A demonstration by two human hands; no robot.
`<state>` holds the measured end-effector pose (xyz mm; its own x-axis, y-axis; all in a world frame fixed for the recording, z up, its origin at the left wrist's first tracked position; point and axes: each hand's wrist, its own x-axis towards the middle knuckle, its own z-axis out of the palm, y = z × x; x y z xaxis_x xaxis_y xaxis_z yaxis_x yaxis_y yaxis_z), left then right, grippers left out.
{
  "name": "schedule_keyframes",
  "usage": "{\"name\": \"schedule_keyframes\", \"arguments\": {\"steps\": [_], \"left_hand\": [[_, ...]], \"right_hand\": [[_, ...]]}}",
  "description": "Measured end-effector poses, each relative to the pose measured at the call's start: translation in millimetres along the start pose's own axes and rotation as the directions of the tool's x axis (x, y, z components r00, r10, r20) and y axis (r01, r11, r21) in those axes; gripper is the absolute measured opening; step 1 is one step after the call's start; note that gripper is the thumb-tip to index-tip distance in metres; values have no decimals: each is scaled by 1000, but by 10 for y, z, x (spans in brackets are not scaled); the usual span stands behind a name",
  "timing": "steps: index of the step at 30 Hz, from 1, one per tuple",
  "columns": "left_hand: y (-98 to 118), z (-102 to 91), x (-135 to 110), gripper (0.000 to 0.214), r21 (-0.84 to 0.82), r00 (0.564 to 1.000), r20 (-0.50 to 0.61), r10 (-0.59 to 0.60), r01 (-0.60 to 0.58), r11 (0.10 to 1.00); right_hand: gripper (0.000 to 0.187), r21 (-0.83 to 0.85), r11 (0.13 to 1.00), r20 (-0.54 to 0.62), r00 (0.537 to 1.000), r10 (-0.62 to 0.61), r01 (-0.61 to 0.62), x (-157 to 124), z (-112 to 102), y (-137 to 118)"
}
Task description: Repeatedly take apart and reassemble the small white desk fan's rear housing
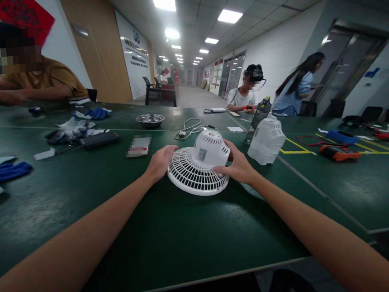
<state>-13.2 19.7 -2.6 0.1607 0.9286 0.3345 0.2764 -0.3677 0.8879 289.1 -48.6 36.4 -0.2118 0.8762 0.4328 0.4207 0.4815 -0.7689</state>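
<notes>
A white fan head (199, 166) lies grille-down on the green table (154, 231), its round motor housing facing up with a small label on it. My left hand (160, 162) rests against the left rim of the grille, fingers curled round the edge. My right hand (239, 165) grips the right side of the motor housing, with the thumb on the housing. A second white slotted fan cover (267, 140) stands just to the right, apart from both hands.
A metal bowl (150, 119), a white cable with plug (189, 129), a blurred card (139, 146), blue gloves (4, 171) and a dark bottle (258, 115) lie around. Orange and red tools (340, 153) lie at right. Other people sit at the table's far side and left.
</notes>
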Motion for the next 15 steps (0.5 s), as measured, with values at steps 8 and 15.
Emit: {"name": "schedule_keyframes", "arguments": {"steps": [8,15], "left_hand": [[100,78,12,54,-351,987,-127,94,-134,927],[145,211,-83,28,-461,987,66,-143,158,873]], "right_hand": [[38,636,715,50,940,337,-290,13,118,-28],[57,506,756,316,905,284,-414,-28,174,-94]]}}
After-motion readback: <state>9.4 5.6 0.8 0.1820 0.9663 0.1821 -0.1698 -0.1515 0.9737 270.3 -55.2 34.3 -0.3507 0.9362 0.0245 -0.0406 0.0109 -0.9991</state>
